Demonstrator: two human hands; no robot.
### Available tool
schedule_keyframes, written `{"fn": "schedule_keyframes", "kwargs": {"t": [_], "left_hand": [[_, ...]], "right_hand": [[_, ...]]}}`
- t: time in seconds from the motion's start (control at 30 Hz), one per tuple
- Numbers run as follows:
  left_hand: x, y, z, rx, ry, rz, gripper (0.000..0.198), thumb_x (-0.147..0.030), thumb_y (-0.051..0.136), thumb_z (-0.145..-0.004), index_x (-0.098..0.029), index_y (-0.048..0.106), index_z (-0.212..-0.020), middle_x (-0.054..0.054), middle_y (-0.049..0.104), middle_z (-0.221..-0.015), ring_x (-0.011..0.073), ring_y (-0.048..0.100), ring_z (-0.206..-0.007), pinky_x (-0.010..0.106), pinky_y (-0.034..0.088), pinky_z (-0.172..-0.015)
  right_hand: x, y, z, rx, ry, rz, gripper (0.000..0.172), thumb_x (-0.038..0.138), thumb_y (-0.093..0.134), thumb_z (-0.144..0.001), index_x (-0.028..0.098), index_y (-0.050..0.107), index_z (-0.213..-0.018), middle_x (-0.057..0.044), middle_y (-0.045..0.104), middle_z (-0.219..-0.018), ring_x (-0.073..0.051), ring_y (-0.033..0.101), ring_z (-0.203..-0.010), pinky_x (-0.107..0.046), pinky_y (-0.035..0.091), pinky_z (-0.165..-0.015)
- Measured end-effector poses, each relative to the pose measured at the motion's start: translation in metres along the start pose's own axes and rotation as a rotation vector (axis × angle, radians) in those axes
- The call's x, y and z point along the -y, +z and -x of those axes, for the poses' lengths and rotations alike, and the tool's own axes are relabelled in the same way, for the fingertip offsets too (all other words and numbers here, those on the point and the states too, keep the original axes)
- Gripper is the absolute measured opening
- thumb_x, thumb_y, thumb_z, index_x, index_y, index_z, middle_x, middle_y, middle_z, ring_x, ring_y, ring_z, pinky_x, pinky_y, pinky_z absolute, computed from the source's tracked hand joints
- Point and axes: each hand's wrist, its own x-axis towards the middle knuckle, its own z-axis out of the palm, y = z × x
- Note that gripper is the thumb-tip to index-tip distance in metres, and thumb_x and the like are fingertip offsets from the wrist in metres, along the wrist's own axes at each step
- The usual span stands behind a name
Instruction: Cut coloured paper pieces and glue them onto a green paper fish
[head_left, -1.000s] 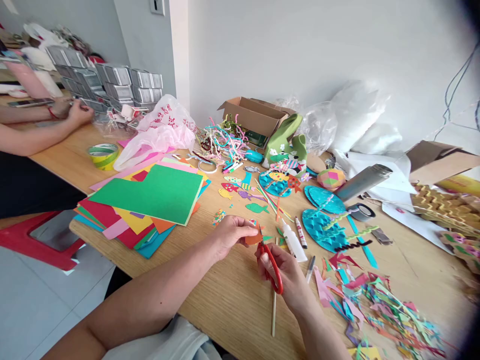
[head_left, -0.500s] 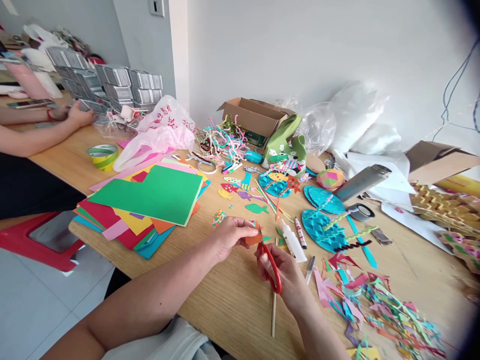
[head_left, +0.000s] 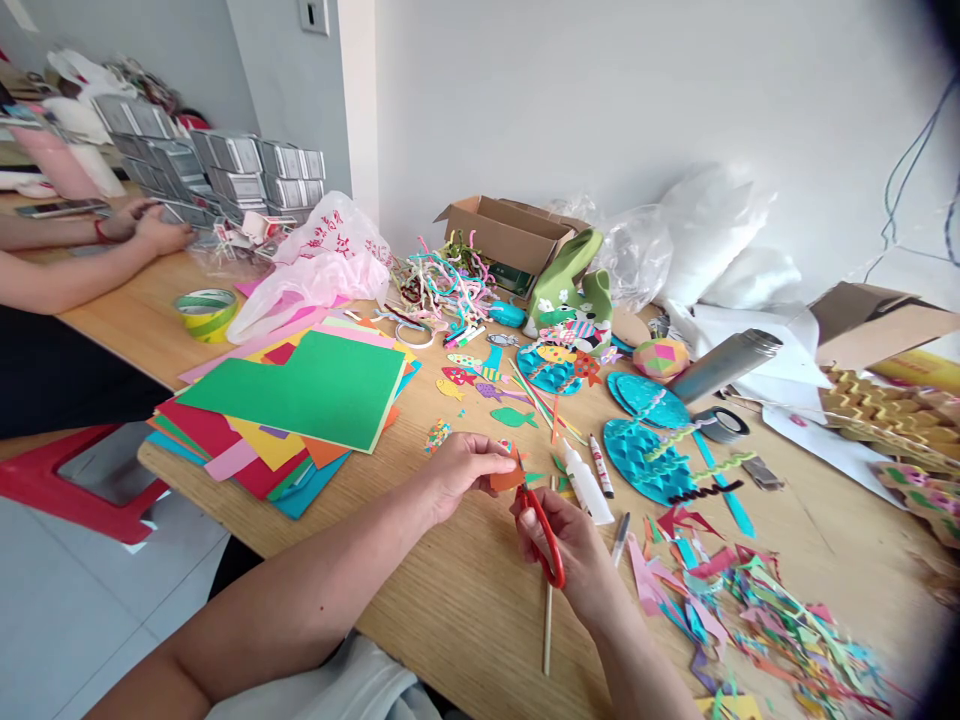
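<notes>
My left hand pinches a small piece of orange paper between thumb and fingers, above the front of the table. My right hand grips red-handled scissors, thumb and fingers in the loops. The scissor blades point away from me and lie at the right edge of the orange paper. Just beyond my hands are several paper fish, among them a green fish and a yellow one. A white glue bottle and a marker lie right of the blades.
Coloured paper sheets are stacked on the left. Paper scraps spread at the right front. Blue honeycomb paper pieces, a silver flask and black tape lie at right. Another person's hands rest at far left.
Hardly anything differs. The scissors and my right hand have shifted very slightly, with the blades still at the orange paper. The other person's hand has moved a little.
</notes>
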Motion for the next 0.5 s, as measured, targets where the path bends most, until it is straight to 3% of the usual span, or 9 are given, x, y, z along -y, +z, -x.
{"fn": "schedule_keyframes", "kwargs": {"t": [0.5], "left_hand": [[0.0008,-0.0035,-0.002,0.001,0.03,-0.016,0.02,-0.032,0.069,-0.059,-0.014,0.063,-0.068,0.001,0.061,-0.064,0.0108,0.054,-0.056,0.024,0.043,-0.051]], "right_hand": [[-0.0017,-0.0008,0.0005,0.013,0.002,0.007,0.041,0.058,0.064,-0.075,0.018,0.051,-0.076,0.005,0.047,-0.058,-0.009,0.041,-0.049,-0.023,0.028,-0.046]]}}
